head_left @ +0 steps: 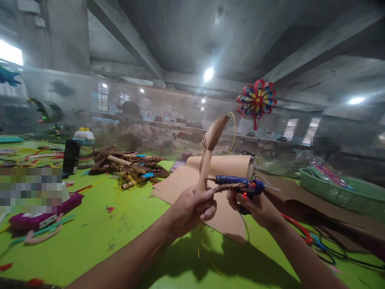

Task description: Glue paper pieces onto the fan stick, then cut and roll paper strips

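Note:
My left hand is closed around the lower end of a brown paper craft piece, a narrow stem that flares into a pleated, fanned top. A thin yellow strand loops from the top, and yellow ends hang below the hand. In my right hand is a blue glue gun, its tip at the stem and a red light glowing on its body. A narrow pleated brown strip stretches between the two hands; which of them holds it I cannot tell.
Brown paper sheets lie behind my hands on the green table. At left are a heap of brown paper pieces, a black phone-like object and a purple box. A green basket and dark cables are at right.

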A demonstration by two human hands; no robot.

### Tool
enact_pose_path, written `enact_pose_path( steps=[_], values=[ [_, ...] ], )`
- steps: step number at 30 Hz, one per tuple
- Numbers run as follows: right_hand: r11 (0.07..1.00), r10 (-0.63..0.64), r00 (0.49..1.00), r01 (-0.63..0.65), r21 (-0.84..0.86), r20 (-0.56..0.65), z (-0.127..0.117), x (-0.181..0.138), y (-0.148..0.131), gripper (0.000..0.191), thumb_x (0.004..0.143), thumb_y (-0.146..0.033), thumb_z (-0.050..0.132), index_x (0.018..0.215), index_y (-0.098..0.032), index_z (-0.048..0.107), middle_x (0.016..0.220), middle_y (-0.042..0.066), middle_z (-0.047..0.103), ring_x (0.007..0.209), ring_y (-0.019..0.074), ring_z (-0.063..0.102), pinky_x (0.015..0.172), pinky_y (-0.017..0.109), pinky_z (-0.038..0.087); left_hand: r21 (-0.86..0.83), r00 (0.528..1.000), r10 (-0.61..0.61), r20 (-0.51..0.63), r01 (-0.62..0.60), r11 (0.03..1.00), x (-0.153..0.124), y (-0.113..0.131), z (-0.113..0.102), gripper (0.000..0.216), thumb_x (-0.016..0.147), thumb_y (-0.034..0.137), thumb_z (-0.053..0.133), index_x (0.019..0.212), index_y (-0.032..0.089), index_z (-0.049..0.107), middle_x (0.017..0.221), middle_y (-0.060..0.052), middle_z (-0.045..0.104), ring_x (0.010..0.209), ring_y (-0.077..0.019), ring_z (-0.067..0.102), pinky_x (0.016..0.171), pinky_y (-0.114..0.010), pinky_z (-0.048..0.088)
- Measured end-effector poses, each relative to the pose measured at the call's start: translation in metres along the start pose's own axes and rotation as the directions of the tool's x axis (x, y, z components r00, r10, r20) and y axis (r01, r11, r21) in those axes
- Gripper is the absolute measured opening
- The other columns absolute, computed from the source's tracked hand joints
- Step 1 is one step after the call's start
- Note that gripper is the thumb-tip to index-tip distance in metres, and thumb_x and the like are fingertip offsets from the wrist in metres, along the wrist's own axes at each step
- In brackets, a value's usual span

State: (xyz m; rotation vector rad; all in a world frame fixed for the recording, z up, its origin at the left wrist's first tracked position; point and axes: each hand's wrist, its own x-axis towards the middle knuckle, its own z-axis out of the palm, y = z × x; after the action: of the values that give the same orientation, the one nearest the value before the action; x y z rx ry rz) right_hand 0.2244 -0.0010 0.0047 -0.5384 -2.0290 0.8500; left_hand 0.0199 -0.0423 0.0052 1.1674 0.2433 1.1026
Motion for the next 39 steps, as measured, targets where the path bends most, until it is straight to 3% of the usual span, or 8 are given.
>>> enact_pose_path(
  steps=[7, 18, 39],
  values=[
    [0.998, -0.001, 1.0, 0.002, 0.057, -0.018, 0.002, 0.001, -0.001, 0.03, 0.086, -0.045, 0.048, 0.078, -0.017, 0.052, 0.058, -0.001, 0.043, 0.052, 0.012, 0.04, 0.049, 0.027, 0.033, 0.021, 1.0, -0.002, 0.0, 0.002, 1.0, 0.0, -0.001, -0.001, 0.03, 0.085, 0.027, 0.055, 0.065, 0.018, 0.035, 0.049, 0.008, 0.024, 0.044, -0.0056, 0.035, 0.044, -0.019, 0.02],
    [0.977, -0.001, 1.0, 0.005, 0.215, -0.019, 0.002, 0.001, 0.011, 0.024, 0.086, -0.039, 0.052, 0.08, -0.017, 0.05, 0.057, -0.003, 0.041, 0.051, 0.0111, 0.04, 0.052, 0.029, 0.036, 0.011, 1.0, 0.024, 0.009, -0.024, 1.0, 0.0, -0.002, 0.0, 0.023, 0.088, 0.021, 0.05, 0.07, 0.017, 0.036, 0.049, 0.008, 0.022, 0.044, -0.0053, 0.032, 0.045, -0.019, 0.018],
    [0.95, -0.028, 0.999, 0.033, 0.31, -0.022, 0.0, 0.001, 0.017, 0.019, 0.087, -0.033, 0.052, 0.078, -0.016, 0.05, 0.058, -0.003, 0.039, 0.05, 0.0092, 0.038, 0.05, 0.027, 0.034, -0.019, 0.999, -0.024, 0.021, 0.025, 1.0, -0.001, -0.001, -0.001, 0.026, 0.088, 0.022, 0.05, 0.067, 0.017, 0.035, 0.05, 0.008, 0.023, 0.045, -0.0046, 0.032, 0.045, -0.019, 0.018]
  ],
)
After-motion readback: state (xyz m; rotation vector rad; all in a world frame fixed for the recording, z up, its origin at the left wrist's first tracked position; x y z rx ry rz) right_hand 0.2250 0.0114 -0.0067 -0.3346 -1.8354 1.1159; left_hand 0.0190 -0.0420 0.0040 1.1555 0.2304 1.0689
